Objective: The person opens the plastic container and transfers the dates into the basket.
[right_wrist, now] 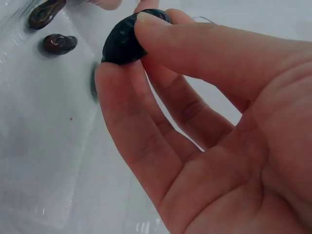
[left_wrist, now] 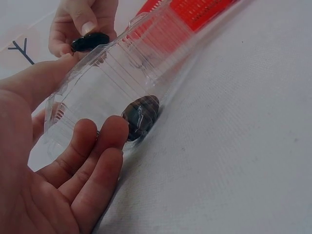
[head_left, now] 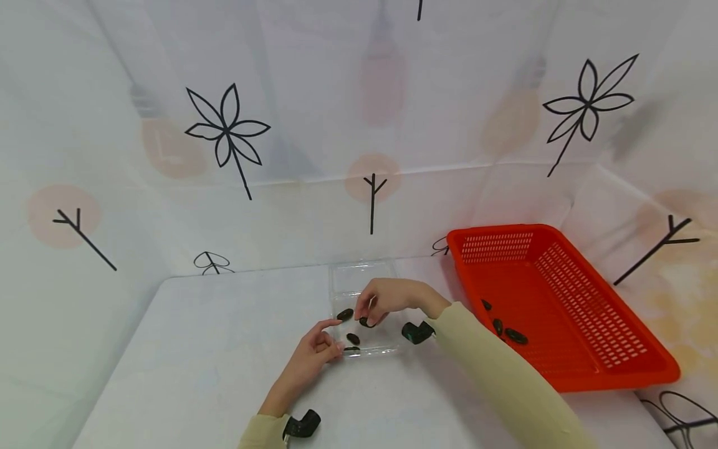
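My right hand (head_left: 387,297) is over the clear plastic box (head_left: 377,351), pinching a dark oval piece (right_wrist: 124,41) between thumb and fingertips. The piece is glossy and wrinkled, like a dried date. At the box's front left corner, my left hand (head_left: 314,352) holds the wall, with bent fingers (left_wrist: 113,131) against the plastic. Other dark pieces lie in the box: one piece (head_left: 344,315) by the left fingertip, another piece (head_left: 353,338) nearer the front. A brown-black piece (left_wrist: 141,117) shows through the front wall in the left wrist view.
A red basket (head_left: 611,299) with slotted sides stands on the right, holding several dark pieces (head_left: 516,337) near its left side. The white table (head_left: 224,349) runs back to a patterned cloth (head_left: 314,218). Black wrist mounts (head_left: 303,424) sit by both sleeves.
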Demonstrator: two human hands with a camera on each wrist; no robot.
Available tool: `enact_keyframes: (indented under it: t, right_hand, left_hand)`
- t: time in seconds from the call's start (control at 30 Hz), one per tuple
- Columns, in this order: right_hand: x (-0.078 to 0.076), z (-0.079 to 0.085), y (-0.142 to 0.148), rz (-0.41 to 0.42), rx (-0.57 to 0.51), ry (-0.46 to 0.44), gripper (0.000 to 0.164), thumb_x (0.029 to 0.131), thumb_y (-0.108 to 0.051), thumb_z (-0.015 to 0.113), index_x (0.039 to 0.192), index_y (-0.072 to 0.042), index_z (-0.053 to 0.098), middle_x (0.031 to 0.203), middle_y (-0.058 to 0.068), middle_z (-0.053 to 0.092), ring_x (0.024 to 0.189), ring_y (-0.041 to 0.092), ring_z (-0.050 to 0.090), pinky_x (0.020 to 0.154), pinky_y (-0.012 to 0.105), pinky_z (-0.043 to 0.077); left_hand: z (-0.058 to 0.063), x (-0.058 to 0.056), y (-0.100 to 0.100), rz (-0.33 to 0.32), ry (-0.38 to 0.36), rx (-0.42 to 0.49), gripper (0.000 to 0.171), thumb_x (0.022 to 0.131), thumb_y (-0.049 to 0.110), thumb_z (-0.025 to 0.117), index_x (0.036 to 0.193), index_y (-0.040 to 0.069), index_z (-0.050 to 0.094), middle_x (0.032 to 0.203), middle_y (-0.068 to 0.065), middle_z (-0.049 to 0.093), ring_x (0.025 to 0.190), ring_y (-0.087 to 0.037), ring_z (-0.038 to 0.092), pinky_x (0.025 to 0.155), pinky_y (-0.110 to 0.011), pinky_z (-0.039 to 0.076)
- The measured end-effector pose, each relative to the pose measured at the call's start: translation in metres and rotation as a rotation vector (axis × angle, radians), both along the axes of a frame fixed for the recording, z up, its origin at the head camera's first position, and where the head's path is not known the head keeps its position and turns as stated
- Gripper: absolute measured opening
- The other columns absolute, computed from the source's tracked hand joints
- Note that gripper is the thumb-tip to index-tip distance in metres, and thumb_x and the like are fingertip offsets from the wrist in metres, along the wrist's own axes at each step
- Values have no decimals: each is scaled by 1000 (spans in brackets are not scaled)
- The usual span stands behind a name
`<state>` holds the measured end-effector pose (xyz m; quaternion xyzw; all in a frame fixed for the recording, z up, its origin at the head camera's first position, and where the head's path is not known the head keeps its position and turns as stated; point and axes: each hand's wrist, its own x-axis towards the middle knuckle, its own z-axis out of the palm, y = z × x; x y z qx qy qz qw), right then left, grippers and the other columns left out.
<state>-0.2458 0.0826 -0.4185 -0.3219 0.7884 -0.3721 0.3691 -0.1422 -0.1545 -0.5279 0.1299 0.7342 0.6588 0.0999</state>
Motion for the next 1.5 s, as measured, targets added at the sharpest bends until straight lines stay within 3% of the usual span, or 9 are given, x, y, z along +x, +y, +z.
enact_keyframes:
  t: [0.43, 0.97, 1.5]
  right_hand:
    - [3, 11, 27, -27, 13, 53, 21, 89, 1, 68, 105, -9, 75, 95, 1, 69, 88, 20, 63, 77, 34, 56]
    - [14, 20, 70, -133, -29, 52, 19, 91, -3, 68, 107, -9, 75, 99, 3, 70, 90, 22, 66, 81, 36, 55]
    - [26, 19, 116, -255, -23, 151, 22, 90, -10, 72, 112, -15, 73, 104, 1, 70, 99, 24, 63, 84, 38, 53]
  left_hand:
    - [0, -1, 1, 1, -23, 11, 54, 95, 8, 69, 143, 2, 46, 85, -7, 60, 80, -23, 66, 73, -29, 53]
    - [-1, 0, 0, -11, -33, 7, 53, 95, 13, 69, 142, 4, 47, 86, -6, 59, 80, -18, 66, 73, -28, 53]
    - [1, 0, 0, 8, -52, -10, 52, 94, 12, 70, 141, 5, 49, 86, -7, 60, 80, -18, 66, 72, -27, 51]
